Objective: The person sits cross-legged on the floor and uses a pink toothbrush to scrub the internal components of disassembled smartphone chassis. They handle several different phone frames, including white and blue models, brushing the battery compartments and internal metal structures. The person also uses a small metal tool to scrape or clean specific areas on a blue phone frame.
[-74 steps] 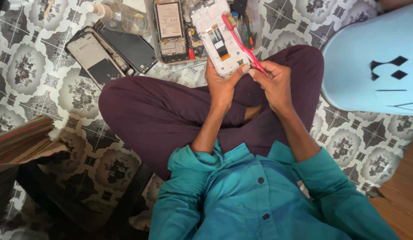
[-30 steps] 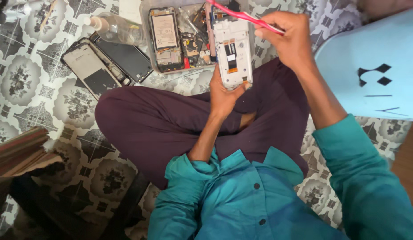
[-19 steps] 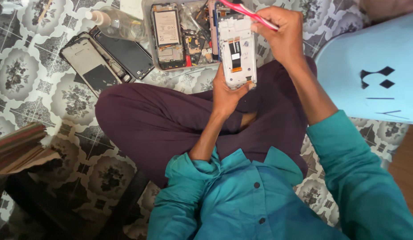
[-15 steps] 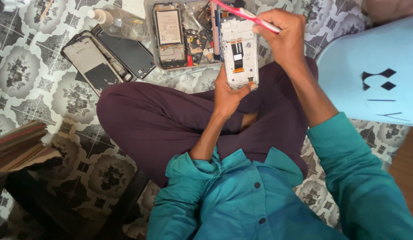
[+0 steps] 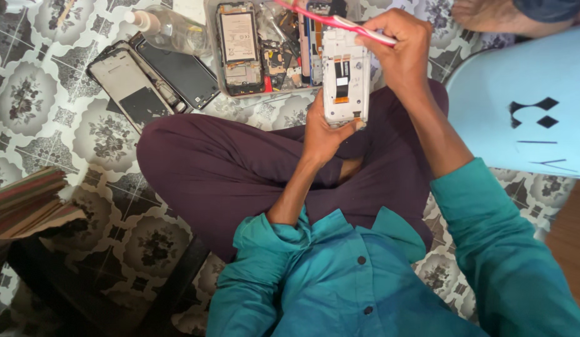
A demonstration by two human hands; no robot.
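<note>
Opened white phone frame (image 5: 345, 78) upright, pink toothbrush (image 5: 334, 20) above

teal buttoned shirt (image 5: 346, 287) (long sleeves), maroon trousers (image 5: 234, 168)

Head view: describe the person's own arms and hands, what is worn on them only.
Both arms wear teal shirt sleeves pushed up toward the elbows, leaving the forearms bare. The left hand and the right hand are bare: no gloves, and no rings, watch or bracelets that I can see. The sleeves are plain, without markings.

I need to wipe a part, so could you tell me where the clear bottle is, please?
The bottle lies on the tiled floor at the head view's top left, beside the two dark phone panels and left of the parts tray.
</note>
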